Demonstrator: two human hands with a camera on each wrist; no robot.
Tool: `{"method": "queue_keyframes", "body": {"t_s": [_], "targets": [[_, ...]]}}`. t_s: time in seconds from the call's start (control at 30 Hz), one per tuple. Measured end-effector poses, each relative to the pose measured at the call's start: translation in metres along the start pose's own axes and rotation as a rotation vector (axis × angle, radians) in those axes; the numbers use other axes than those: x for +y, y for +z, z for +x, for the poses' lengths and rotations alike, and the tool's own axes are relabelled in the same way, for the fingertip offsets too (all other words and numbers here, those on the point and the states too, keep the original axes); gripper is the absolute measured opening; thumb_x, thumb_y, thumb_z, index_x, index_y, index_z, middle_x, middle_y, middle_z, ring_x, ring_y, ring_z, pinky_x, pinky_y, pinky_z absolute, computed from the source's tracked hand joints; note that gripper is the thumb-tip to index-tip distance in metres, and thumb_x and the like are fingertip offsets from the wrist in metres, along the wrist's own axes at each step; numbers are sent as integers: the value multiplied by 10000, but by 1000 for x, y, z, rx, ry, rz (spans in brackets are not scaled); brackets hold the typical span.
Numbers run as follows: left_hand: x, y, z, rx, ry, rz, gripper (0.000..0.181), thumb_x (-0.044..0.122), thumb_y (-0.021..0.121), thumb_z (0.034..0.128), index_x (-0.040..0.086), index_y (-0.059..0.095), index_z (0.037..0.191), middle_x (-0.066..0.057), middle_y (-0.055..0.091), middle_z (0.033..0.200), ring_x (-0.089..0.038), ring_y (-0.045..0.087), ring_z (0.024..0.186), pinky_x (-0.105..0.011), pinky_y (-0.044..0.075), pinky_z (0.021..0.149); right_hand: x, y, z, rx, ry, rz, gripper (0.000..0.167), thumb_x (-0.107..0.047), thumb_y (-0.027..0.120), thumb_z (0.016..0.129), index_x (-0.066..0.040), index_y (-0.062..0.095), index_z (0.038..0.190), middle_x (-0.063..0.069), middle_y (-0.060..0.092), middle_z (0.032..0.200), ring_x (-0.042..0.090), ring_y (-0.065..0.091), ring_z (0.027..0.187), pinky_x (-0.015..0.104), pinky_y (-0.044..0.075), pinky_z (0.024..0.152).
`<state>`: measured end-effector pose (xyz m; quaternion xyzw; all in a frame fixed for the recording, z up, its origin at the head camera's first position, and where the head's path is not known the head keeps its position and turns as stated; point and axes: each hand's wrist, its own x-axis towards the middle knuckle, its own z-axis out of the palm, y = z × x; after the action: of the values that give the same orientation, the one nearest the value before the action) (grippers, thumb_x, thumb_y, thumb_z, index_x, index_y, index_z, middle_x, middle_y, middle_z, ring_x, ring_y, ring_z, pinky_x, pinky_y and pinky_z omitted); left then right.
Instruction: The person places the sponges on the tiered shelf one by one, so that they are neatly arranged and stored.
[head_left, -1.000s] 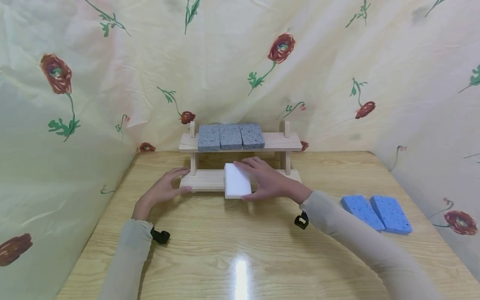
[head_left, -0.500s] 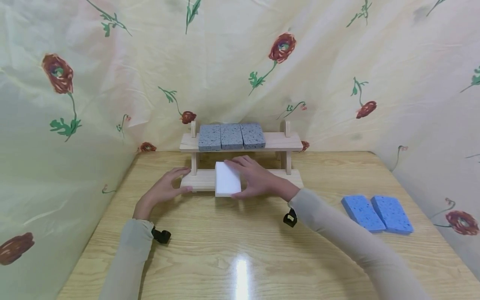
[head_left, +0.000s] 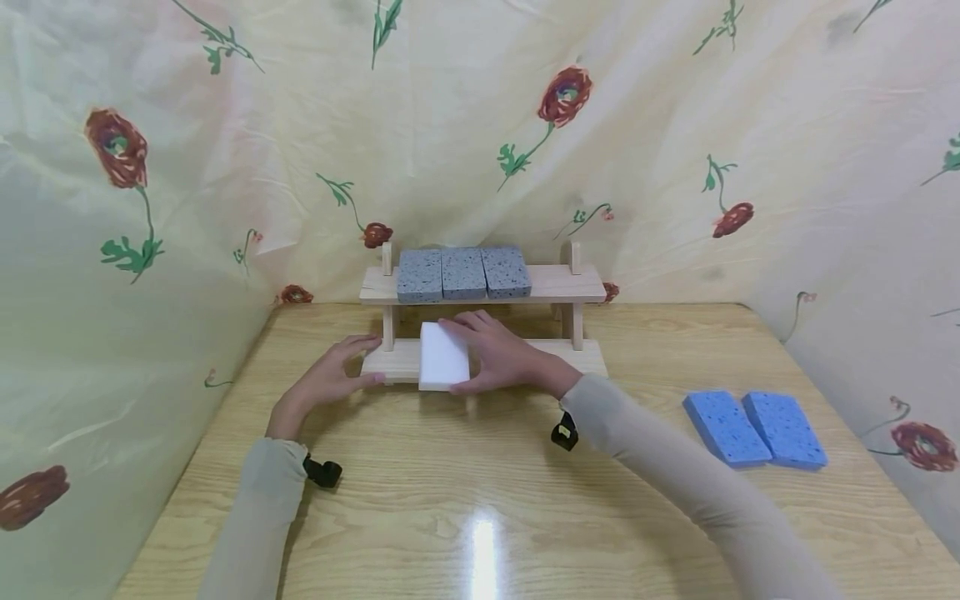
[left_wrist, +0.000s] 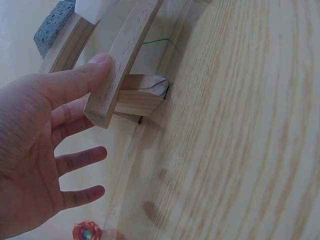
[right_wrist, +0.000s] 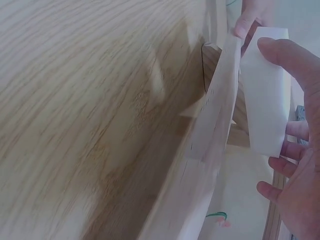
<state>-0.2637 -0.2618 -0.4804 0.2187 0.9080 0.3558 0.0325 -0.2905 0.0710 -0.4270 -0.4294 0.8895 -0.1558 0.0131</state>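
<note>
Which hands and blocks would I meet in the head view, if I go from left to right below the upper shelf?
Left hand → white block → right hand → left blue speckled block → right blue speckled block.

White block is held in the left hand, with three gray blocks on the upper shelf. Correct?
Not quite: the right hand holds the white block, as the head view shows. The three gray blocks are on the upper shelf, as you say.
</note>
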Motion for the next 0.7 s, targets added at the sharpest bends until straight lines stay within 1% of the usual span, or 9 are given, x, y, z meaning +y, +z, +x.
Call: {"method": "queue_keyframes", "body": {"t_s": [0.13, 0.33, 0.47, 0.7], "targets": [[-1, 0, 0, -1, 1, -11, 712, 312, 756, 936, 41, 458, 1524, -201, 378, 1608, -434, 309, 1500, -645, 266, 1208, -2, 1, 5, -3, 7, 10, 1112, -598, 799, 780, -115, 261, 1624, 141, 402, 1560, 306, 378, 1403, 521, 393, 1153], [-1, 0, 0, 6, 12, -5, 705, 309, 748, 944, 27, 456, 1521, -219, 378, 1604, -455, 306, 1493, -662, 260, 1199, -5, 4, 13, 4, 22, 19, 1105, -587, 806, 770, -134, 270, 1624, 127, 410, 1553, 292, 389, 1381, 488, 428, 1119], [0, 0, 0, 3, 3, -8, 703, 311, 750, 942, 30, 462, 1519, -211, 381, 1605, -445, 308, 1497, -650, 258, 1207, -7, 6, 18, 1, 30, 35, 1095, -583, 804, 775, -144, 271, 1625, 117, 409, 1555, 281, 391, 1375, 478, 442, 1102], [0, -1, 0, 4, 17, -6, 694, 294, 745, 948, 21, 458, 1518, -219, 376, 1605, -447, 309, 1496, -645, 254, 1211, -10, 9, 24, -16, 37, 41, 1101, -588, 804, 777, -151, 260, 1628, 127, 389, 1577, 297, 377, 1403, 508, 397, 1154]]}}
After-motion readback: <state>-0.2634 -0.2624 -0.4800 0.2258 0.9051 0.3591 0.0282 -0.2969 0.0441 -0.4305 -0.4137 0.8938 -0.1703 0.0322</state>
